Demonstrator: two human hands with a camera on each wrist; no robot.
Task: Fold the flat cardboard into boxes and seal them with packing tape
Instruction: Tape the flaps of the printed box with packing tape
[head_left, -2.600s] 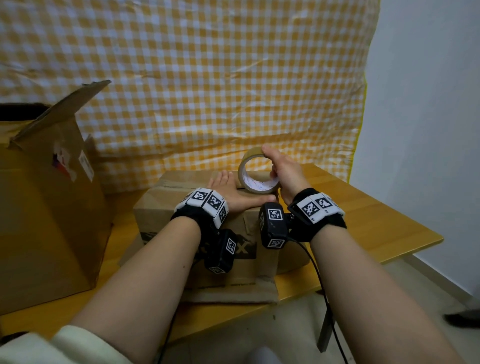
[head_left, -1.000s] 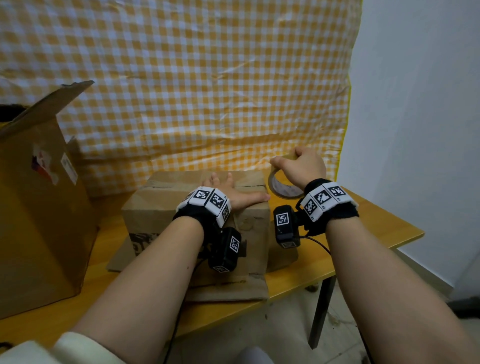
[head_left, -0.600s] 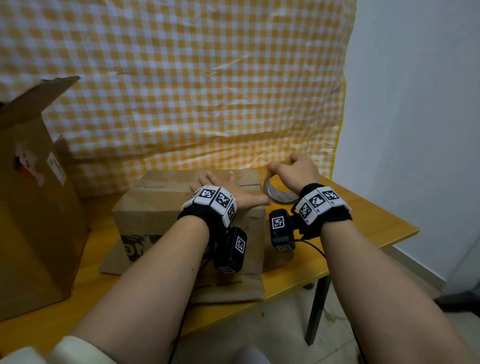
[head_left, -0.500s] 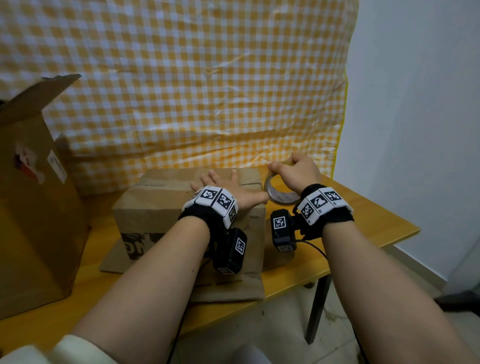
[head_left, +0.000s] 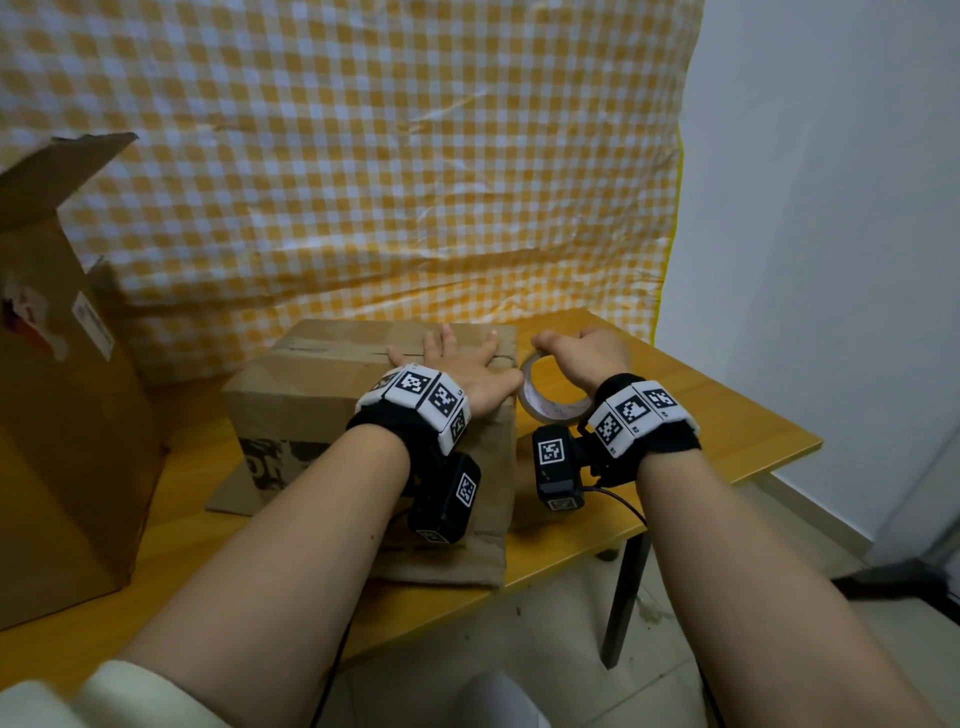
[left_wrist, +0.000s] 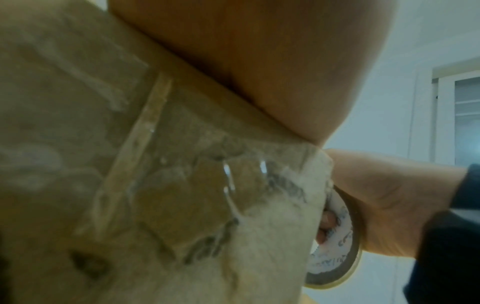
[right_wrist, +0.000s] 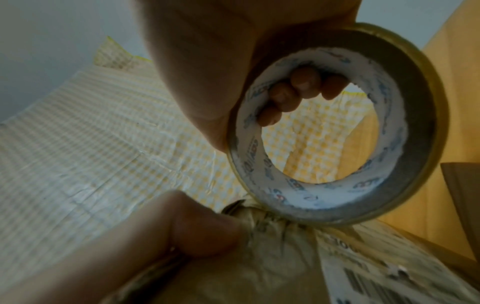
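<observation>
A folded cardboard box (head_left: 317, 395) stands on the wooden table (head_left: 727, 415), with a flat cardboard sheet (head_left: 447, 566) under it. My left hand (head_left: 457, 364) lies flat with spread fingers on the box top, near its right edge. My right hand (head_left: 587, 353) grips a roll of brown packing tape (head_left: 550, 400) just off the box's right side, fingers (right_wrist: 298, 90) curled through the core. In the right wrist view the roll (right_wrist: 337, 123) touches the box's upper edge beside my left thumb (right_wrist: 202, 226). The left wrist view shows old clear tape (left_wrist: 207, 185) on the box side.
A tall open cardboard box (head_left: 57, 415) stands at the table's left. A yellow checked cloth (head_left: 363, 182) hangs behind the table. The table's right edge and a black leg (head_left: 623, 597) are close to my right arm, with tiled floor beyond.
My right hand has carried the tape roll from above the box top down past its right edge. My left hand has stayed flat on the box. The camera view shifted slightly.
</observation>
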